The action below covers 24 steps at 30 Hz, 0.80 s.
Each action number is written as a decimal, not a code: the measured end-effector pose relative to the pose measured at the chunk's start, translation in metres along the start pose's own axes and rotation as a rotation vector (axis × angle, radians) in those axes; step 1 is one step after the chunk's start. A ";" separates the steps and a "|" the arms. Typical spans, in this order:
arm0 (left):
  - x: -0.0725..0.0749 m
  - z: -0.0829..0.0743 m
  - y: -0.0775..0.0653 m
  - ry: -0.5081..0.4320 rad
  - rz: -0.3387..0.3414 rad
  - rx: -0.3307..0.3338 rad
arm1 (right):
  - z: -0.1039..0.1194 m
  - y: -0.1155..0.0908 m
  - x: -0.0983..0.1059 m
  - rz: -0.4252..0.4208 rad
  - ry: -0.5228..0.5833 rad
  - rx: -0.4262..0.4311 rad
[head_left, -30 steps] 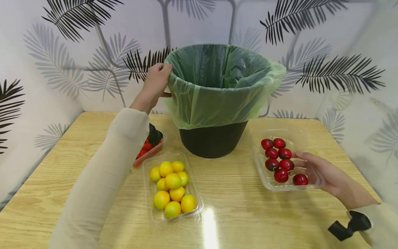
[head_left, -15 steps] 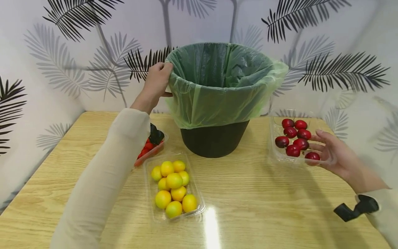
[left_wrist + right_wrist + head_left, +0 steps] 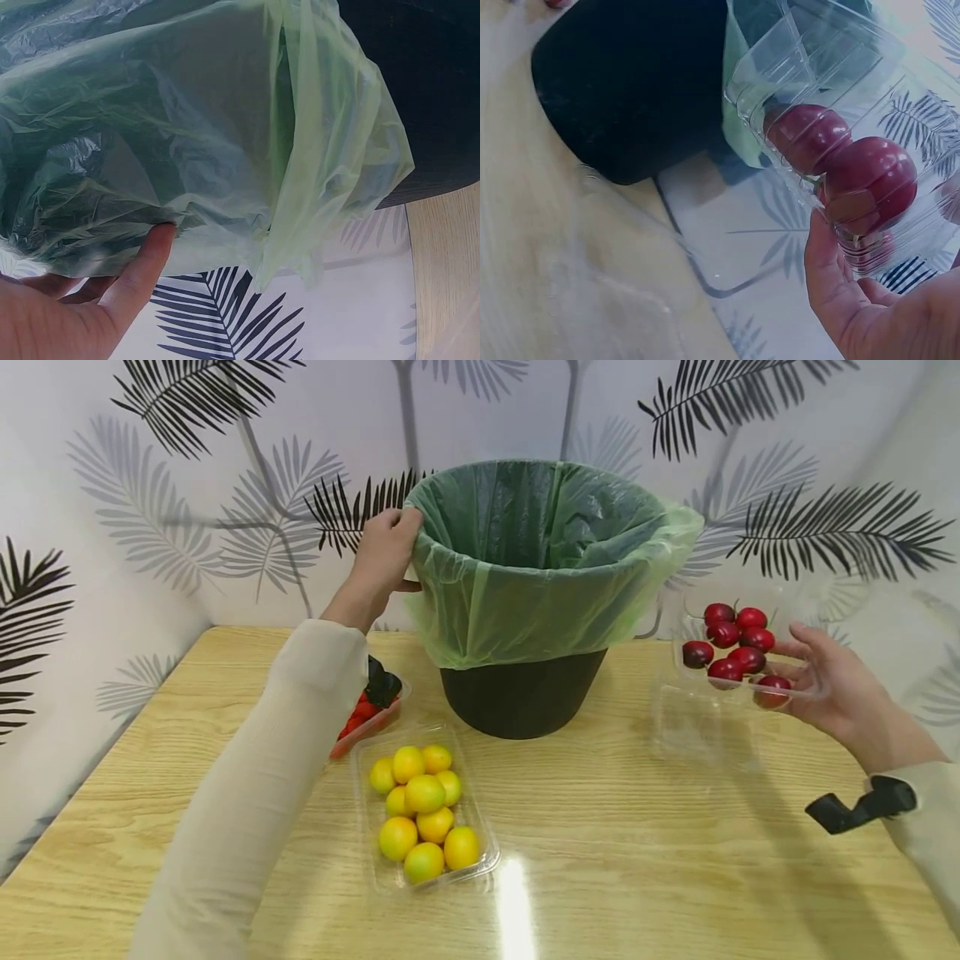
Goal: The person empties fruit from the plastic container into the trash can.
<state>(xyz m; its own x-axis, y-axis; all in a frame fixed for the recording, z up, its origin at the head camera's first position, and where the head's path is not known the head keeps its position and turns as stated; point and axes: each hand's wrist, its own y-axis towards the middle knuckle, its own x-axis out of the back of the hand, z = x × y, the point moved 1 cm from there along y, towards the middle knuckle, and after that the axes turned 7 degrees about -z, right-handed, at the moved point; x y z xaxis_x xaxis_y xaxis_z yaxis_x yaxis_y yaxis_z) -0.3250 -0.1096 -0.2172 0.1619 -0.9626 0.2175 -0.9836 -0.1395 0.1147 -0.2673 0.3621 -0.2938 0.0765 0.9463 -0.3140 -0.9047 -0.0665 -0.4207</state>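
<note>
A black bin (image 3: pixel 522 697) lined with a green bag (image 3: pixel 543 610) stands at the table's far middle. My left hand (image 3: pixel 386 547) grips its left rim, the thumb pressing on the bag. In the left wrist view the thumb (image 3: pixel 142 270) lies against the green plastic. At the right, my right hand (image 3: pixel 847 689) holds a clear plastic tray (image 3: pixel 795 685) raised above the table. Several red, plum-like fruits (image 3: pixel 723 635) lie in it. Two of those fruits (image 3: pixel 870 184) show large through the tray wall in the right wrist view.
A clear tray (image 3: pixel 483 858) of several yellow citrus-like fruits (image 3: pixel 423 793) sits front left of the bin. Behind my left forearm, a tray (image 3: pixel 367 731) with red contents and a black piece is partly hidden. Patterned cloth (image 3: pixel 247 527) hangs behind the table (image 3: pixel 600 860).
My right hand has lifted the tray of red fruits from low over the table, moving it up and to the right. My left hand has kept its place on the rim.
</note>
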 end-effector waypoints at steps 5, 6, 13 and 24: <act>-0.001 0.000 0.000 -0.001 -0.004 0.001 | 0.016 0.005 0.000 -0.009 0.037 0.001; -0.001 0.000 0.000 -0.003 -0.005 0.003 | 0.019 0.006 0.000 -0.014 0.035 0.003; 0.001 0.000 -0.001 -0.013 -0.005 0.006 | 0.046 0.007 -0.009 -0.042 -0.023 0.031; -0.001 -0.001 0.000 -0.015 -0.002 0.012 | 0.068 0.009 -0.014 -0.166 -0.094 0.141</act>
<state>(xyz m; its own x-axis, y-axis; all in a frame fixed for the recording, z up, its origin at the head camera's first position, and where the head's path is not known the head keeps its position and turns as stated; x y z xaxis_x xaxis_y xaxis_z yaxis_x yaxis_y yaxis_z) -0.3250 -0.1089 -0.2167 0.1625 -0.9657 0.2024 -0.9842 -0.1440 0.1035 -0.3048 0.3699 -0.2349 0.1957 0.9663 -0.1672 -0.9331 0.1310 -0.3350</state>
